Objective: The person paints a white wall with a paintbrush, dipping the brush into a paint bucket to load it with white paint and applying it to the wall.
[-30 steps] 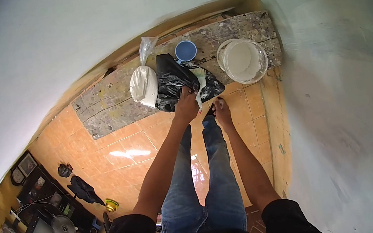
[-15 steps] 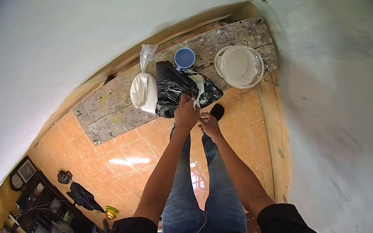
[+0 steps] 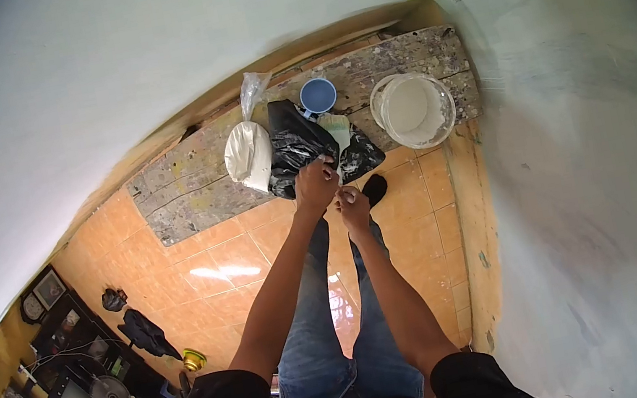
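I look straight down at a paint-spattered wooden plank (image 3: pixel 187 179) lying on the tiled floor by the wall. A black plastic bag (image 3: pixel 293 142) rests on its near edge. My left hand (image 3: pixel 316 182) is closed on the bag's near rim. My right hand (image 3: pixel 353 207) sits just beside it, fingers curled on a pale strip of the bag's opening. A clear bag of white powder (image 3: pixel 248 150) leans on the black bag's left side. Behind it stands a blue cup (image 3: pixel 317 96), and a white bucket (image 3: pixel 414 109) with pale paint is at the right.
My jeans-clad legs (image 3: pixel 340 323) stand on orange floor tiles (image 3: pixel 218 259). Plastered walls rise behind and at the right. At lower left are a dark cabinet (image 3: pixel 74 361) with a screen and a fan, dark clothes (image 3: pixel 144 332) and a small brass pot (image 3: pixel 192 359).
My right hand has moved left from beside my foot to meet my left hand at the black bag's rim. The left hand has kept its hold.
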The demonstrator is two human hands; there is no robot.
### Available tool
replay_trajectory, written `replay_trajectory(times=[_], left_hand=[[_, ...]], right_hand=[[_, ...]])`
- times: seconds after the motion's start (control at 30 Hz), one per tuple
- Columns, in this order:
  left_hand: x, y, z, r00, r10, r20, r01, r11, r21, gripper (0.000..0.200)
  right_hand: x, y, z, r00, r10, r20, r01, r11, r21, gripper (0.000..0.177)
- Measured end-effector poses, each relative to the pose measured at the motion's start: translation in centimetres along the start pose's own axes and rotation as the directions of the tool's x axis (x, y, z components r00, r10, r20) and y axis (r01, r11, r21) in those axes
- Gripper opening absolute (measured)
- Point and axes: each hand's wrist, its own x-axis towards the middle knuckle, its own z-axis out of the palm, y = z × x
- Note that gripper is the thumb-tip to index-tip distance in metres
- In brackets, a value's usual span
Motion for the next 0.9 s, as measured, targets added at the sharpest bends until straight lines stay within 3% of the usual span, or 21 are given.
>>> replay_trajectory(times=[0.1,0.4,0.7,0.8,0.9], left_hand=[[0.3,0.1,-0.4,0.994,-0.051,0.102,0.037,0.991,0.132,0.02],[1.5,-1.2,2.3,0.999,-0.038,0.004,0.036,0.979,0.199,0.012],[1.8,-1.1,2.7,0.998,-0.064,-0.01,0.064,0.969,0.237,0.014],[1.7,-0.8,2.4,0.998,-0.057,0.015,0.052,0.974,0.222,0.015],[1.2,-0.3,2.3,0.998,-0.063,0.03,0.053,0.959,0.277,0.016]], right_hand=[[2.2,1.4,0.1,1.0,-0.02,-0.013,0.022,0.992,0.121,0.028],[3.9,1.3,-0.7,0.974,0.2,0.105,-0.199,0.98,-0.014,0.032],[2.2,-0.9,-0.4,0.953,0.271,0.138,-0.281,0.958,0.064,0.024],[2.8,0.4,-0.6,0.953,0.239,0.186,-0.255,0.964,0.07,0.026],[2.6,0.8,-0.9,0.961,0.22,0.17,-0.217,0.976,-0.036,0.026]])
